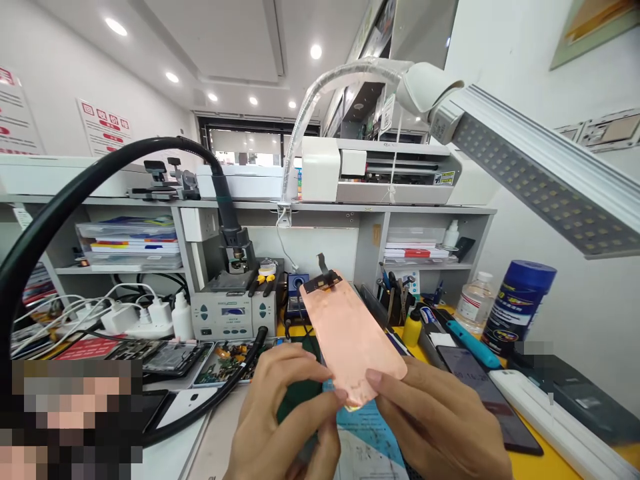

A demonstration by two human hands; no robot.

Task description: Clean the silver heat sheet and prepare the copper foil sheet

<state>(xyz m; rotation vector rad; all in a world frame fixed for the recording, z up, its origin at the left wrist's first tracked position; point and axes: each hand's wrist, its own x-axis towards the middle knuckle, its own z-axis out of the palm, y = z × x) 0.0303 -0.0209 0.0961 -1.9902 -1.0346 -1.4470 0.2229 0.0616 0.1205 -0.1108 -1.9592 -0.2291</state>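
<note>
Fingers (334, 395) of the left hand (280, 413) and right hand (435, 420) pinch the lower edge of a copper-backed phone screen panel (350, 337), held tilted above the bench (550, 460) — thin, light, probably brittle, with a delicate flex cable (323, 265) on top — best gripped by its edges.

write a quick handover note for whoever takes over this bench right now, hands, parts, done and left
Left hand: pinching the lower edge of the copper-backed screen panel.
Right hand: gripping the same lower edge from the other side, thumb on the copper face.
Panel: held up over the bench, copper side facing the camera, flex connector at the top.
Nearby: rework station behind, dark phone lying to the right.
Done: panel is free in hand.
Left: nothing is fitted to it yet.
</note>
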